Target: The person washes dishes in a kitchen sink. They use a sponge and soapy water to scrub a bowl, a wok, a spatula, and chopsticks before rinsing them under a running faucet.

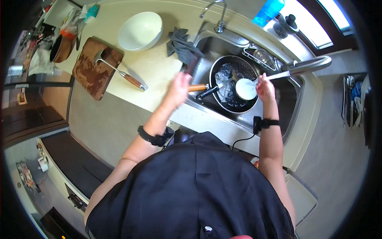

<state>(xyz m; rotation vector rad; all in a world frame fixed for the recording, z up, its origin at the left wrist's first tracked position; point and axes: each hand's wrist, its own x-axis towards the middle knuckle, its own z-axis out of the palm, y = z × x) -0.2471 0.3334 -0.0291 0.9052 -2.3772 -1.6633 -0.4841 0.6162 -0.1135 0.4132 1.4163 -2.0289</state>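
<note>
In the sink (273, 110), a dark frying pan (220, 64) holds water and several items, among them a black-handled utensil (210, 91). A wooden handle (197, 87) extends left from the pan's side. My right hand (265, 87) grips a small white bowl (246, 89) by its edge over the pan, beside the stream from the faucet (310, 65). My left hand (179, 88), blurred, is raised near the counter's edge, left of the wooden handle; whether it holds anything is unclear. A dark reddish blur shows just above it, too smeared to name.
Left of the sink lie a grey cloth (183, 46), a large white bowl (140, 31), and a ladle (128, 77) resting partly on a worn wooden cutting board (94, 68). A wire rack (259, 58) sits at the sink's back; a second, thin tap (219, 25) rises behind.
</note>
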